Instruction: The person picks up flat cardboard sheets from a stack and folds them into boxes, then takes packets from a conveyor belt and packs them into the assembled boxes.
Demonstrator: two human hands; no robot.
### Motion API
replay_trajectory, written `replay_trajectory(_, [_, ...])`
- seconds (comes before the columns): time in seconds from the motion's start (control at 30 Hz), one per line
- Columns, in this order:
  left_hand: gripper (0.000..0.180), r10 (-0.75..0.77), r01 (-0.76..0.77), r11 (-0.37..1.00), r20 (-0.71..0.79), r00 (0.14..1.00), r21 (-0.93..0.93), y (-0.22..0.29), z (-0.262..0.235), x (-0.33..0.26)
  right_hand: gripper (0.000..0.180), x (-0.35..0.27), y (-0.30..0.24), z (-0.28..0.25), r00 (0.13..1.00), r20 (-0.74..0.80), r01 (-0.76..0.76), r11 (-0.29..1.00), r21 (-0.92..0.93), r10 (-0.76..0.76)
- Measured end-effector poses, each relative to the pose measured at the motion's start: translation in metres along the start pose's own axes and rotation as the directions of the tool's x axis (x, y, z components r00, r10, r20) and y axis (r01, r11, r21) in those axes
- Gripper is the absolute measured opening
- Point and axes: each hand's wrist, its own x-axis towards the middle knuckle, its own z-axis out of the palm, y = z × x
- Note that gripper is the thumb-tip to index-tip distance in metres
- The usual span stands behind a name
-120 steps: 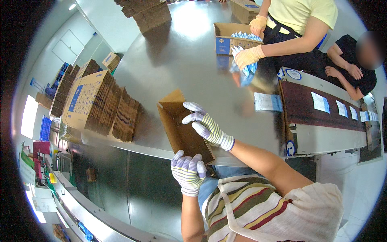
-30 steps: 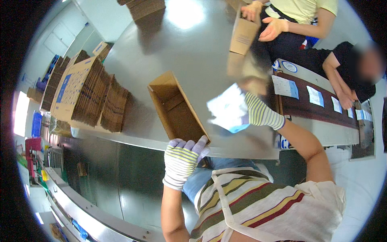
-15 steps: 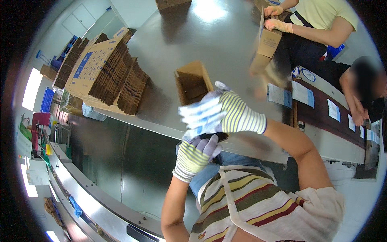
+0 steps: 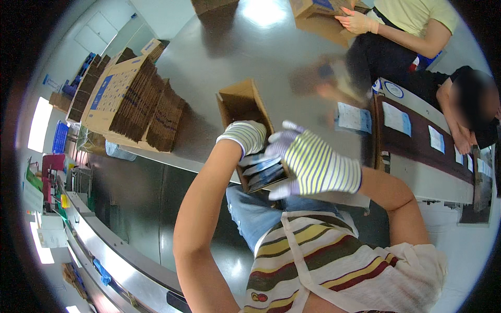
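Observation:
An open brown cardboard box stands at the near edge of the metal table, right in front of me. Several white-and-blue flat packets are packed in its near end. My left hand, in a striped glove, reaches down into the middle of the box, and its fingers are hidden inside. Against the box's right side is my right hand, also gloved, its fingers and thumb spread apart beside the packets.
Stacks of flattened cartons stand at the left of the table. On the right, a dark conveyor belt carries more packets, with one packet at its near end. Co-workers sit at the far right; one's gloved hand is by a carton.
The packets I held in both hands above the box are now inside its near end. My left hand has moved forward into the box; my right hand has spread its fingers.

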Motion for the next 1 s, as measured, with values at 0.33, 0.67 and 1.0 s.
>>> replay_trajectory(0.33, [0.032,0.177,-0.156,0.964,0.079,0.981,-0.217,-0.013,0.020,-0.020,0.038,-0.004,0.001,0.061,0.966,-0.188,0.099,0.922,-0.374,-0.180])
replay_trajectory(0.67, [0.029,0.142,-0.212,0.976,-0.578,0.803,-0.054,0.039,0.031,-0.072,0.070,-0.033,0.056,0.031,0.939,-0.336,-0.060,0.997,0.057,0.076])
replay_trajectory(1.0, [0.032,0.132,-0.195,0.980,-0.583,0.802,-0.047,0.039,0.033,-0.072,0.026,-0.137,0.247,-0.062,0.797,-0.259,-0.565,0.825,-0.004,0.545])
